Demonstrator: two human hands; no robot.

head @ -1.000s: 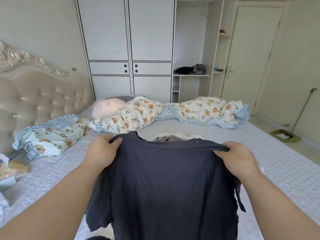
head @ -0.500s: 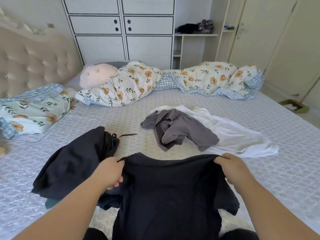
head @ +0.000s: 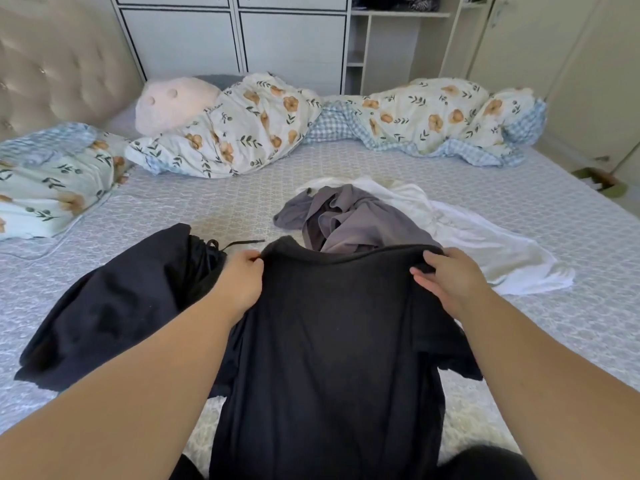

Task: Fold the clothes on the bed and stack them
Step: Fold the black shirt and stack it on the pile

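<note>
Dark shirt (head: pixel 332 341), both hands gripping, seemingly shoulders

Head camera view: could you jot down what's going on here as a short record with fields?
place: bed with a patterned sheet
held item: dark T-shirt, gripped at both shoulders
left hand: grips the shirt's left shoulder
right hand: grips the shirt's right shoulder
unfolded, left: dark drawstring garment
unfolded, ahead: gray garment lying on a white garment
bedding: floral duvet, pink plush pillow
folded stack: none visible
</note>
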